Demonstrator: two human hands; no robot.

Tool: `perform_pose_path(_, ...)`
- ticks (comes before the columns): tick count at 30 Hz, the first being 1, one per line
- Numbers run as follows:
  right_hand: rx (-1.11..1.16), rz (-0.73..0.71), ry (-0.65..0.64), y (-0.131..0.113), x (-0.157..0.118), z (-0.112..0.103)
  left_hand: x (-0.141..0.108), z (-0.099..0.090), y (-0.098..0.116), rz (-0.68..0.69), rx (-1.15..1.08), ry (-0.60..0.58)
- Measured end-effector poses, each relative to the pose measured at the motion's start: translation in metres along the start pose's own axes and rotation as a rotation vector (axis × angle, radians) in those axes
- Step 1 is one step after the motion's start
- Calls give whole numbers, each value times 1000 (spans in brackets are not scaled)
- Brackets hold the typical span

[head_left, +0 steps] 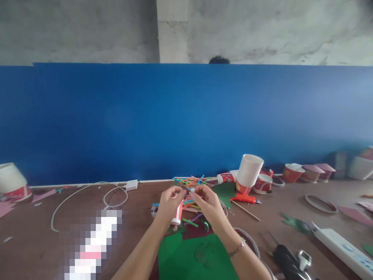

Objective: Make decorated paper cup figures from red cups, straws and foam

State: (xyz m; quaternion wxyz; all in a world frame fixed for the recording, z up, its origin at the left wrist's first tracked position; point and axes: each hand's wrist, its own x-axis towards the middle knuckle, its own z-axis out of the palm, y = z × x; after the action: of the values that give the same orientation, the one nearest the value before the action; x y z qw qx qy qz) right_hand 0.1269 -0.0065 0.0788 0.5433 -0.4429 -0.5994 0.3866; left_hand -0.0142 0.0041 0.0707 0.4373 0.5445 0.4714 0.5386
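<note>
Above the pile of coloured straws, my left hand (173, 200) and my right hand (208, 202) are close together with their fingertips pinched. A small dark piece (187, 191) shows at my left fingertips. Beside it, at my right fingertips, is a small white bit (192, 190), too small to name. Below my left hand a red-and-white tube-shaped thing (177, 216) is partly covered by that hand; whether it touches is unclear. Coloured straws (190, 181) lie behind and under both hands. A green sheet (180, 256) lies between my forearms.
Stacked white paper cups (249, 171), an orange utility knife (244, 198) and a wooden stick (246, 210) lie right of my hands. A power strip (344, 247), black-handled tool (287, 260) and tape ring (320, 204) are farther right. A white cable (54, 217) loops left. A blue partition (131, 124) stands behind.
</note>
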Motion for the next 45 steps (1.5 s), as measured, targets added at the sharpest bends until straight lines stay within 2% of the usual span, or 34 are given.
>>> perform_pose_path(6, -88, 61, -118, -3, -1, -2, 2, -6, 0, 102, 163, 11)
perform_pose_path(19, -82, 79, -101, -3, 1, -2, -1, -5, 5, 219, 222, -11)
perform_pose_path(28, -77, 133, -53, -5, 0, -1, -1, -4, 3, 181, 182, -40)
perform_pose_path(39, -121, 112, -29, -2, 2, -1, -4, -1, 6, 100, 96, -21)
perform_pose_path(45, -98, 158, -30, 0, 2, -2, -6, -1, 9, 92, 58, -60)
